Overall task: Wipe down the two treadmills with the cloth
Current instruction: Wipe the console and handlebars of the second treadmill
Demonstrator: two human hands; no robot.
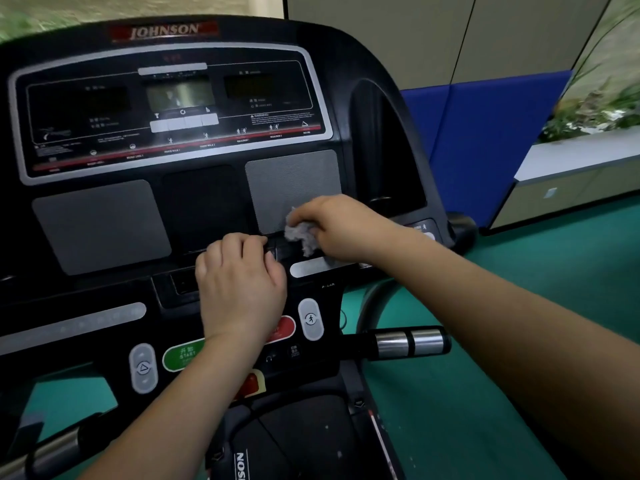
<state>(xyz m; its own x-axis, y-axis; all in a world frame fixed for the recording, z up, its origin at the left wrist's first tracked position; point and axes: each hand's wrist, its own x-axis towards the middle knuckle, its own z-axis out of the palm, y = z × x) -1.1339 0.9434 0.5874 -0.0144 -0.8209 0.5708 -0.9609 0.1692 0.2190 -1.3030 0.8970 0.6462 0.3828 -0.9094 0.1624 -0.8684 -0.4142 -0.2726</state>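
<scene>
Head view: one treadmill (194, 188) visible, black console filling the left and centre; a second one doesn't show. One cloth (300, 233), grey, crumpled, bunched in the right hand (341, 226), which is closed around it and pressing it at the near edge of the right grey mesh panel (293, 188). Left hand (239, 282) is loosely curled, fingers bent, resting on the console's centre ledge just left of the cloth; it holds nothing I can make out.

Counts: two grey mesh panels, one green START button (183, 355) near the left wrist, one red button (282, 329) partly hidden by the left forearm, two grey oval rocker keys, one chrome-banded handlebar (408, 342) sticking out right.

Around: green floor (485, 393), blue padded panel (485, 143) far right, plants behind it. Forearms block the lower console.
</scene>
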